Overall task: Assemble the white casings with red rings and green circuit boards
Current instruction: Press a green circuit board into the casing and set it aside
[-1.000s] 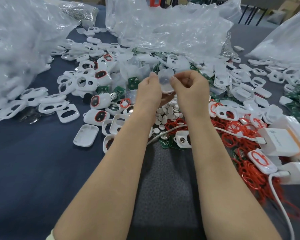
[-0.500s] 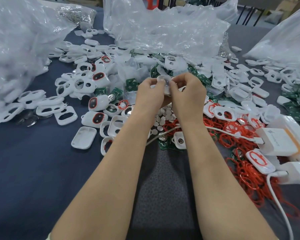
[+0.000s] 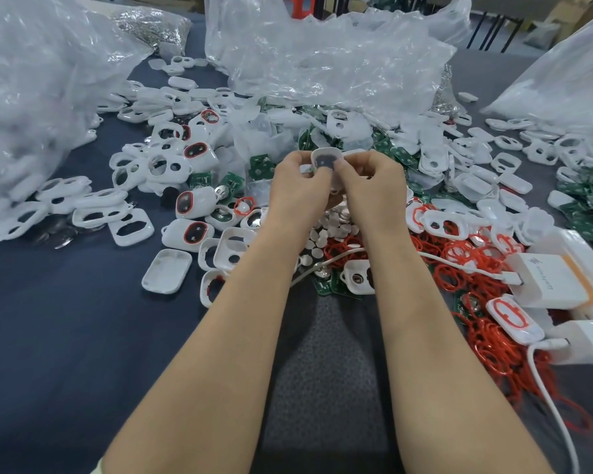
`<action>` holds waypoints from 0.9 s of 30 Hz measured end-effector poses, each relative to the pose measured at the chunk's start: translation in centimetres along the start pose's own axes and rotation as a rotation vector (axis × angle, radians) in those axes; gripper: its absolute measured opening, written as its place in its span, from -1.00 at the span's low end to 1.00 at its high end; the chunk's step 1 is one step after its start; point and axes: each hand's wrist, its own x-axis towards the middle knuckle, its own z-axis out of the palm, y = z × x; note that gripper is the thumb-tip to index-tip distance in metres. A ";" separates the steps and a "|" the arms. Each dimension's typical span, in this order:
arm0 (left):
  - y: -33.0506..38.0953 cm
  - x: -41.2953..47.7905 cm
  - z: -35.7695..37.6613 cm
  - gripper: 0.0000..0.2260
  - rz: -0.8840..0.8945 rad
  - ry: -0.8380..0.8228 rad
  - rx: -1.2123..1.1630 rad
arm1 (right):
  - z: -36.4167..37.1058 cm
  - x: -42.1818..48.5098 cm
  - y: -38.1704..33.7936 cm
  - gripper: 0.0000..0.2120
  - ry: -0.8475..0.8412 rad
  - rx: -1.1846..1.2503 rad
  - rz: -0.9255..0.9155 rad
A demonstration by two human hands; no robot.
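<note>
Both hands meet above the middle of the table around one white casing [image 3: 325, 159] whose dark opening faces me. My left hand [image 3: 296, 186] pinches its left side. My right hand [image 3: 370, 186] pinches its right side, the thumb pressing on the front. Loose red rings [image 3: 459, 265] lie in a heap to the right below my hands. Green circuit boards [image 3: 260, 165] lie scattered behind and at the far right [image 3: 582, 196]. Several casings with red rings fitted [image 3: 194, 232] lie to the left. Small white round buttons [image 3: 329, 230] lie under my hands.
Large clear plastic bags stand at the left [image 3: 31, 97], back middle [image 3: 322, 56] and right [image 3: 561, 80]. Loose white casing halves [image 3: 166, 275] cover much of the dark table [image 3: 65, 336]. White chargers [image 3: 548, 278] with a white cable [image 3: 555, 415] sit at the right.
My hands have turned the white part so its opening faces me, and my fingers have closed in tighter around it. The view has shifted slightly.
</note>
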 end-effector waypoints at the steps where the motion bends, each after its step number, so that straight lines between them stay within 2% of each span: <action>1: 0.0 -0.1 0.0 -0.90 0.006 -0.001 -0.012 | 0.1 0.0 0.0 -0.87 0.007 -0.023 -0.017; 4: 0.1 -0.3 -0.2 -0.92 0.024 -0.002 -0.034 | 0.2 -0.1 -0.2 -0.89 0.008 -0.054 -0.048; 9: 1.4 -0.3 -1.5 -0.88 -0.013 0.085 -0.136 | 0.2 -0.5 -0.8 -0.86 -0.001 0.088 -0.038; 11: 2.3 -0.1 -2.8 -0.88 0.020 0.183 -0.171 | 0.7 -0.7 -1.1 -0.84 -0.020 -0.002 -0.104; 16: 3.6 0.2 -5.8 -0.88 0.095 0.410 -0.323 | 4.8 -1.4 -2.7 -0.81 -0.292 -0.297 -0.308; 20: 3.7 0.4 -6.6 -0.90 0.130 0.533 -0.423 | 8.2 -1.5 -3.5 -0.67 -0.372 -0.668 -0.375; 24: 3.4 0.8 -6.7 -0.90 0.139 0.589 -0.516 | 9.5 -1.6 -4.1 -0.76 -0.422 -0.732 -0.329; 27: 3.0 1.2 -6.7 -0.93 0.112 0.587 -0.457 | 9.1 -1.2 -4.8 -0.76 -0.483 -0.552 -0.186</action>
